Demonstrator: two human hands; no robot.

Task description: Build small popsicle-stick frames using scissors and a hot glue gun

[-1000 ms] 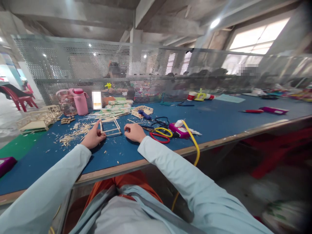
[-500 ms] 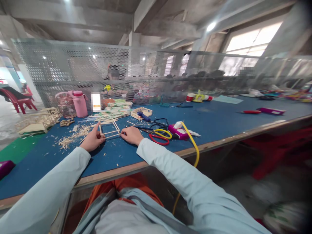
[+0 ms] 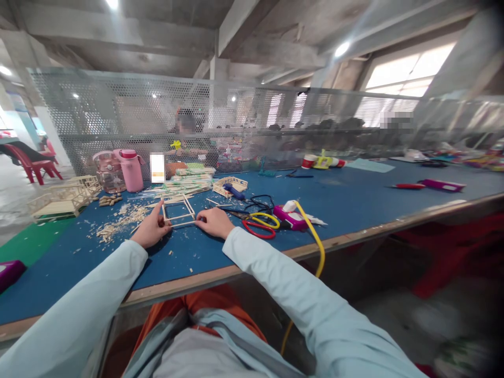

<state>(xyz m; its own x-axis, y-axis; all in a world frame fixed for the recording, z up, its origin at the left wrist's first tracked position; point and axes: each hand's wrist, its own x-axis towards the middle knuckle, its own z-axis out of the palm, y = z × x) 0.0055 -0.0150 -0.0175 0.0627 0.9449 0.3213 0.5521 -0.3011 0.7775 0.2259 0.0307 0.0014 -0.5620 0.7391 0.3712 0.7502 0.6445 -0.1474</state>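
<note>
Both hands are at a small open frame of thin wooden sticks [image 3: 183, 224] low over the blue tabletop. My left hand [image 3: 150, 229] pinches its near left corner, with the index finger stretched along the left side. At the near right corner, my right hand [image 3: 216, 221] closes its fingertips on the frame; part of that grip is hidden. Wood chips [image 3: 124, 221] lie beyond my left hand. Right of my right hand are scissors with red and yellow handles [image 3: 260, 234]. Behind the frame stand a wooden stick tray [image 3: 218, 189] and a dark blue tool [image 3: 234, 191].
Bundled sticks [image 3: 192, 181] and a pink bottle [image 3: 131, 170] stand at the back, before a perforated metal screen [image 3: 129, 115]. More stick trays [image 3: 59, 199] sit left. A purple tissue pack [image 3: 289, 218] lies right, beside a yellow strap [image 3: 315, 239] hanging over the table edge.
The view has shifted slightly, so everything sits a little lower and further right. Both hands keep their grip on the stick frame, which looks almost unmoved.
</note>
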